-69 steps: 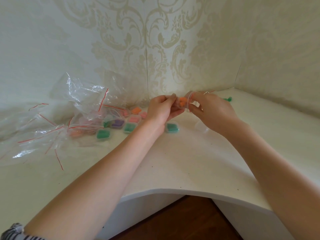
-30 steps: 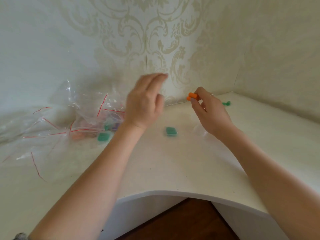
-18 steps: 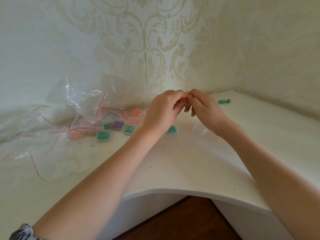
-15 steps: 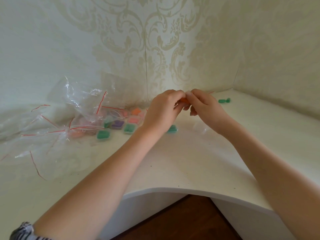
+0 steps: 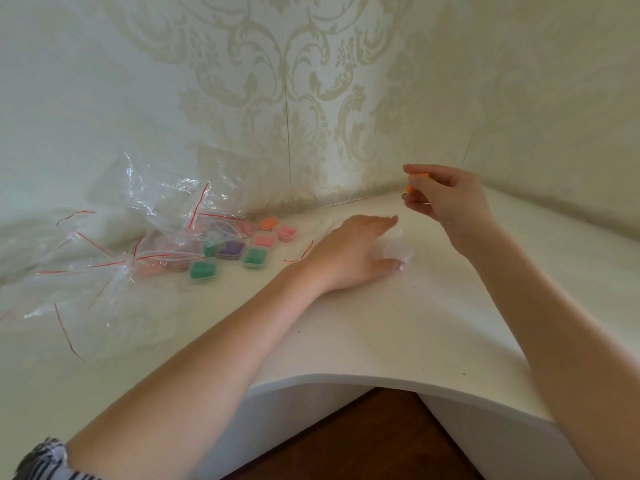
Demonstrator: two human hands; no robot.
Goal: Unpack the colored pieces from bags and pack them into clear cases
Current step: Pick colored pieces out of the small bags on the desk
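The right hand [image 5: 446, 199] is hovering above the white corner table [image 5: 398, 317], raised clear of the surface near the wall. Its thumb and forefinger are pinching an orange piece [image 5: 415, 180]; the remaining fingers are curling loosely below it. How many orange pieces are in the pinch cannot be told, since most of the orange is hidden behind the fingertips.

The left hand [image 5: 349, 258] is lying low over the table, palm down, fingers extended and only slightly bent. Its fingertips are touching or just reaching an empty clear case [image 5: 398, 251], which is sitting on the table directly below the right hand. The thumb is lying beside the near edge of the case. Whether the fingers are closing around the case cannot be told; they are appearing relaxed and straight.

To the left of the left hand, a cluster of filled cases [image 5: 242, 247] is sitting on the table near the wall, showing green, purple, pink and orange contents. A green filled case [image 5: 202, 270] is lying nearest the front of that group. Crumpled clear bags [image 5: 114, 251] with red seal strips are lying further left, partly overlapping the cluster. One small flattened bag [image 5: 298, 252] with a red strip is lying between the cases and the left wrist.

A striped sleeve [image 5: 45, 459] is showing at the left arm's lower end.
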